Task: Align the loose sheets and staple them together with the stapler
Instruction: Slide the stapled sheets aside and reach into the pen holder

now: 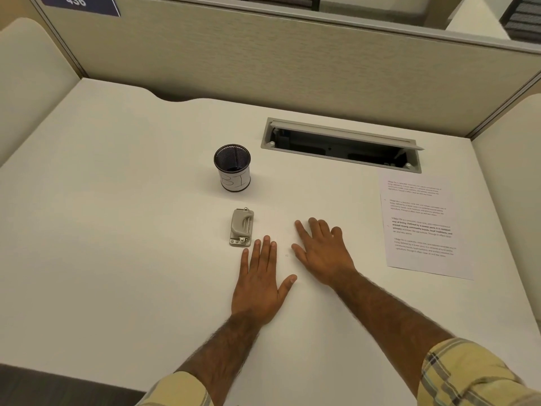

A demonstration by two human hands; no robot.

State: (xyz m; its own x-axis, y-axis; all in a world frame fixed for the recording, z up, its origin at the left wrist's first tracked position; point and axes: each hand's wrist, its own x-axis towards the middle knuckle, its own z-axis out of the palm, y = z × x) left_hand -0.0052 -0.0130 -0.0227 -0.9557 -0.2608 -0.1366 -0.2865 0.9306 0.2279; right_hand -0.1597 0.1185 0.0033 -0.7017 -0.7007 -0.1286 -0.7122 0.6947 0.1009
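Printed white sheets (pixel 421 227) lie stacked at the right side of the white desk (pixel 117 230), their edges slightly offset. A small grey stapler (pixel 241 227) rests on the desk near the middle. My left hand (pixel 260 284) lies flat, palm down, fingers apart, its fingertips just below and right of the stapler without touching it. To its right, my right hand (pixel 320 252) is also flat and spread on the desk, about a hand's width left of the sheets. Neither hand holds anything.
A black mesh pen cup (pixel 232 167) with a paper label stands behind the stapler. An open cable tray (pixel 342 145) is recessed in the desk at the back right. Beige partition walls enclose the desk at the back and sides.
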